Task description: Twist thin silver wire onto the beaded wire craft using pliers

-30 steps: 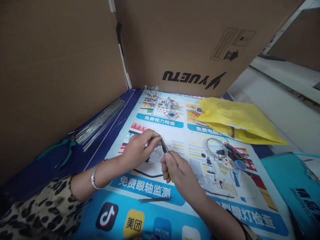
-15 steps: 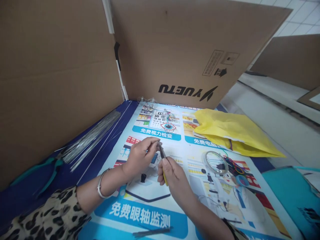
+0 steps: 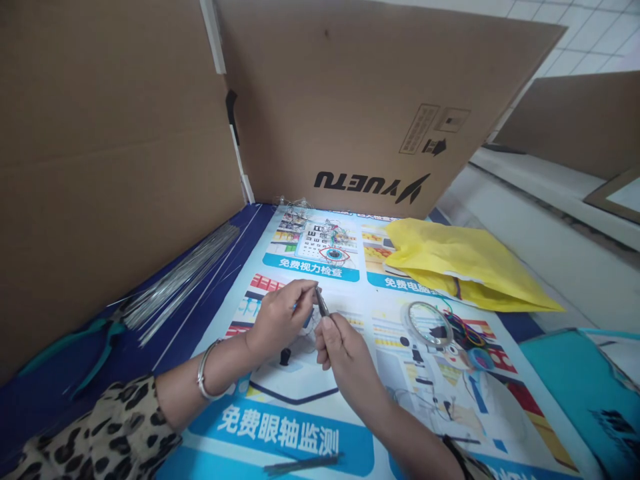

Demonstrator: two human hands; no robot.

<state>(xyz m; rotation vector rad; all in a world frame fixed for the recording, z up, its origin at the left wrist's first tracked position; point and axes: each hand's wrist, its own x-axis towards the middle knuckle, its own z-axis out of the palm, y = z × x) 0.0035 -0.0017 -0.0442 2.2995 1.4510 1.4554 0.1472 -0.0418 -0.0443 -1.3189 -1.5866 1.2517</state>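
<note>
The right hand (image 3: 345, 347) holds a pair of pliers (image 3: 321, 303) over the middle of the poster (image 3: 300, 387), fingers curled round the handles and thumb laid along the top, probably for a steady, aimed squeeze. The pliers' nose points to eleven o'clock, meeting the left hand (image 3: 280, 313), whose thumb and forefinger are pressed together at the tip. Anything between them is too small to tell; the meeting seems meant to keep fine work under both hands.

Around the hands, loose silvery wires (image 3: 185, 280) lie at about ten o'clock and teal-handled cutters (image 3: 113, 330) at nine, likely within the left arm's reach. Dark sticks (image 3: 303, 463) lie at six, a clear ring (image 3: 412, 321) and coloured cords (image 3: 467, 333) at three. Cardboard (image 3: 375, 100) stands at twelve, perhaps as a screen.

The pliers look dark and slender, tapering to a narrow metal nose; their handles are hidden in the fist.
</note>
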